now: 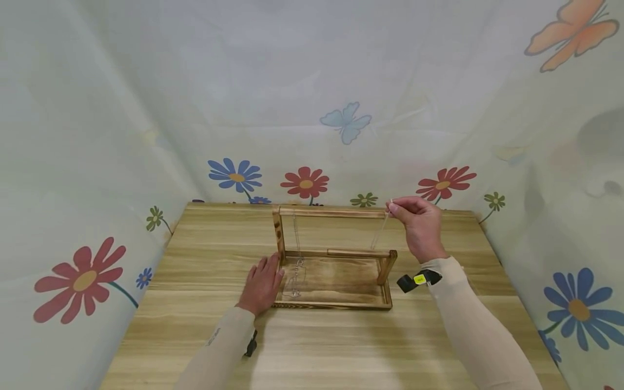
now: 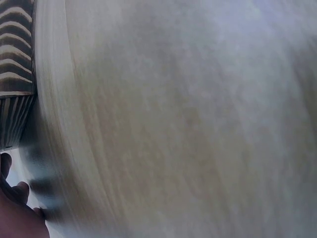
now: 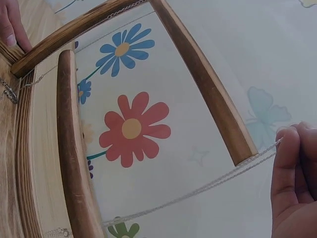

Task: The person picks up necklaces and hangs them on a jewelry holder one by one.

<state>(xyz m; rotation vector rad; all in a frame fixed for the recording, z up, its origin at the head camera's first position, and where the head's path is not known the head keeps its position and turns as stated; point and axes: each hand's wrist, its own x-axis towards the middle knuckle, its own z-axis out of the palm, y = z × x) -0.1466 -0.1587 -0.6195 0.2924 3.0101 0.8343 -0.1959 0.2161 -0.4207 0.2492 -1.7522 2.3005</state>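
Note:
A wooden jewelry stand (image 1: 333,305) has a tray base, a left post, an upper bar (image 1: 336,213) and a shorter lower bar (image 1: 361,253). Thumb and fingertips of my right hand (image 1: 423,227) pinch a thin silver chain necklace (image 3: 198,191) beside the upper bar's free right end. In the right wrist view its strands slope down past that end to the lower bar. Another silver necklace (image 1: 296,233) hangs from the upper bar's left part, its lower end over the tray. My left hand (image 1: 261,284) lies with extended fingers against the stand's left side.
The stand is on a light wood-grain table (image 1: 195,303). Pale curtain walls (image 1: 292,70) printed with flowers and butterflies surround the table at the back and both sides. Dark wrist straps (image 1: 419,280) sit over beige sleeves (image 1: 475,325).

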